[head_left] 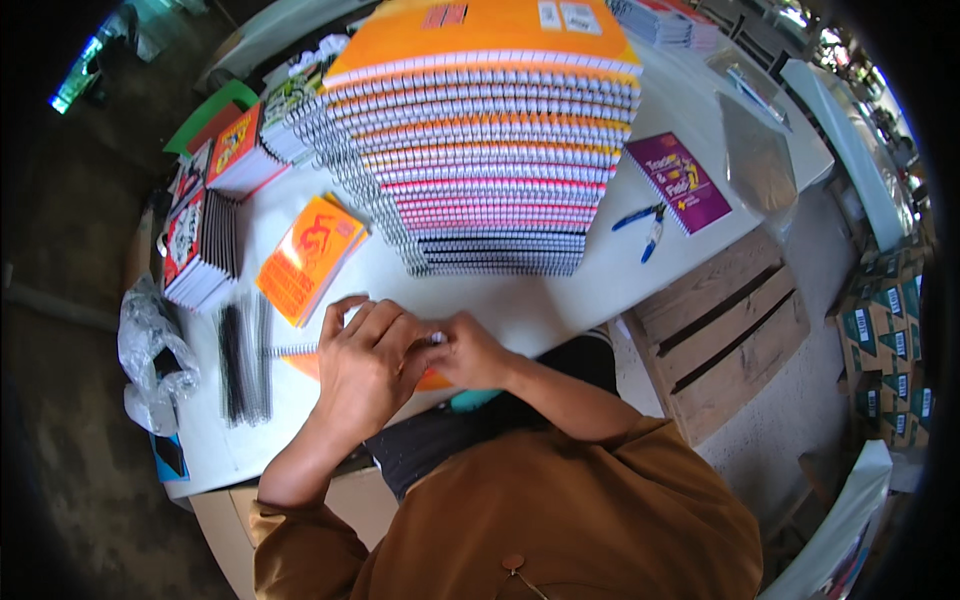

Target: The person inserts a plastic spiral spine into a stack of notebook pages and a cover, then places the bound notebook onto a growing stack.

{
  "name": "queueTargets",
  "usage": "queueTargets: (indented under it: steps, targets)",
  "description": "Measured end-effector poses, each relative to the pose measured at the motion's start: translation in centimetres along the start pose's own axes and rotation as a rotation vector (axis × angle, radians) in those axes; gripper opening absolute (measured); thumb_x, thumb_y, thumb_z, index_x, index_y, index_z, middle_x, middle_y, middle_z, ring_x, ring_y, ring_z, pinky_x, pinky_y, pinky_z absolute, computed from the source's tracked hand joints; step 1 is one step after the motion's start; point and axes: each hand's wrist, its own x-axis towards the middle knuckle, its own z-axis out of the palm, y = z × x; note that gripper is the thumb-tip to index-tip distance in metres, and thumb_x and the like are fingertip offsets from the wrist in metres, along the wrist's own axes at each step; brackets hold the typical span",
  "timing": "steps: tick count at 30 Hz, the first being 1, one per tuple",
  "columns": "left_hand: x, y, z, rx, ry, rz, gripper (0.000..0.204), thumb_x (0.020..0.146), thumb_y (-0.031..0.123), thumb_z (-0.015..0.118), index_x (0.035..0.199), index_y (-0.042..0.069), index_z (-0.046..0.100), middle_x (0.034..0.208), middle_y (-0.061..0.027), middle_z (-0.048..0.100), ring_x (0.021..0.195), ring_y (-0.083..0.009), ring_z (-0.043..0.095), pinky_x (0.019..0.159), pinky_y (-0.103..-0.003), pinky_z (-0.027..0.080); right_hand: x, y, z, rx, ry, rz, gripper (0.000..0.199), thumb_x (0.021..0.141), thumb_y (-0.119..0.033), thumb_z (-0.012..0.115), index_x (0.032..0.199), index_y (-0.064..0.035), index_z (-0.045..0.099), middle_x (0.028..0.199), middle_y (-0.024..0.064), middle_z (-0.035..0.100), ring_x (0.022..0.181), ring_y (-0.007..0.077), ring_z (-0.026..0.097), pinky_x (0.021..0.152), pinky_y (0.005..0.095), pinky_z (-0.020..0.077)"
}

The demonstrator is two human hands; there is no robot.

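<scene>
An orange booklet [302, 366] lies low in front of me, mostly covered by my hands. A thin wire coil [276, 352] runs along its top edge and sticks out to the left. My left hand [365, 350] bends over the booklet with curled fingers, closed on it. From the right, my right hand [468, 352] meets it, thumb and fingers pinched together. A small whitish bit shows at those fingertips, too small to name. Just beyond my left hand is a small pile of orange booklets [312, 258]. Loose dark wire coils [243, 360] lie to the left.
A tall stack of spiral-bound books [490, 150] rises straight ahead. Blue-handled pliers [642, 228] and a purple spiral book [682, 183] lie right of it. More book piles [205, 245] and a clear plastic bag [152, 350] line the left side. A wooden pallet [715, 325] stands at right.
</scene>
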Motion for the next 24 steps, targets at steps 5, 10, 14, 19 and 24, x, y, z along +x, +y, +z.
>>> queueTargets:
  steps: [5,10,14,19,24]
  targets:
    - [1.5,1.6,-4.5,0.014,0.107,0.063,0.033,0.06,0.027,0.074,0.088,0.013,0.064,0.099,-0.0036,0.056,0.089,-0.0227,0.053,0.075,-0.035,0.037,1.0,-8.0,-2.4,-0.049,-0.065,0.16,0.022,0.076,-0.003,0.062,0.098,-0.0006,0.058,0.073,0.0166,0.061,0.069,0.0254,0.064,0.061,0.032,0.0469]
    - [2.7,1.6,-14.0,0.09,0.384,-0.03,0.033,0.055,0.023,0.078,0.077,0.003,0.063,0.071,-0.0076,0.062,0.067,-0.0201,0.058,0.066,-0.031,0.042,3.4,-16.9,-10.3,-0.189,0.226,-0.8,0.021,0.075,0.007,0.06,0.094,0.0012,0.062,0.085,0.0132,0.066,0.083,0.0258,0.066,0.077,0.034,0.0526]
    - [12.0,-0.8,-11.8,0.073,0.969,0.333,0.025,0.066,-0.006,0.07,0.089,-0.002,0.063,0.088,-0.0109,0.065,0.084,-0.02,0.062,0.074,-0.027,0.048,6.5,-21.2,-16.7,-0.861,0.438,-1.005,0.018,0.081,-0.003,0.058,0.098,-0.0033,0.06,0.094,0.0204,0.064,0.084,0.0284,0.065,0.079,0.0393,0.0525]
    - [14.1,-6.5,-4.3,-0.077,0.565,0.144,0.029,0.073,0.02,0.07,0.098,0.008,0.063,0.101,-0.0076,0.064,0.093,-0.025,0.06,0.082,-0.033,0.046,7.5,-15.3,-18.6,-0.772,0.391,-0.589,0.031,0.077,-0.007,0.064,0.106,0.0023,0.059,0.102,0.0108,0.065,0.103,0.0231,0.058,0.09,0.0311,0.0438]
    - [13.5,-5.8,-2.8,-0.439,0.911,-0.096,0.03,0.085,0.027,0.06,0.1,0.001,0.062,0.089,-0.0094,0.064,0.078,-0.0138,0.059,0.071,-0.027,0.046,8.4,-12.2,-16.2,-0.407,0.705,-0.558,0.049,0.084,-0.028,0.061,0.119,0.0055,0.049,0.122,0.0227,0.051,0.119,0.0286,0.046,0.097,0.0355,0.0364]
